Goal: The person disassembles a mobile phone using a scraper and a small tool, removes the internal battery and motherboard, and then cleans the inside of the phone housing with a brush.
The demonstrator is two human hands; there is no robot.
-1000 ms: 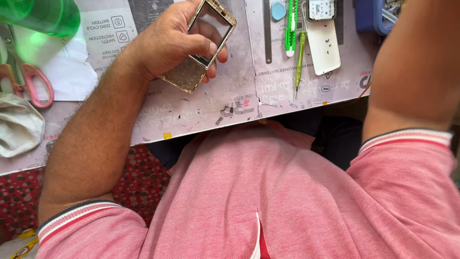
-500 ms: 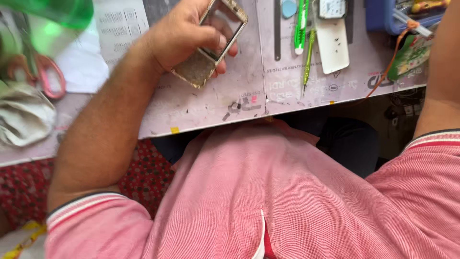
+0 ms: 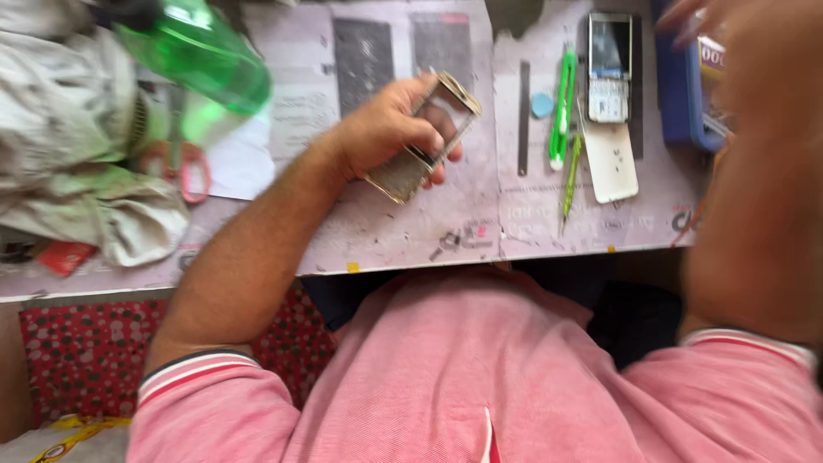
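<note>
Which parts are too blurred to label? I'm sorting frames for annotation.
Head view: the right hand and forearm smear across the right edge in motion blur; the green translucent plastic bottle is soft too. The left hand holding the gold-framed phone body is fairly sharp under even daylight.

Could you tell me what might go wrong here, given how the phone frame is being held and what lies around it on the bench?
The left hand alone grips the phone frame above the bench; it could slip and get bent. The right hand, blurred, is up by the blue box and might knock the small keypad phone beside it. The green bottle lies tilted over papers and could roll.
</note>
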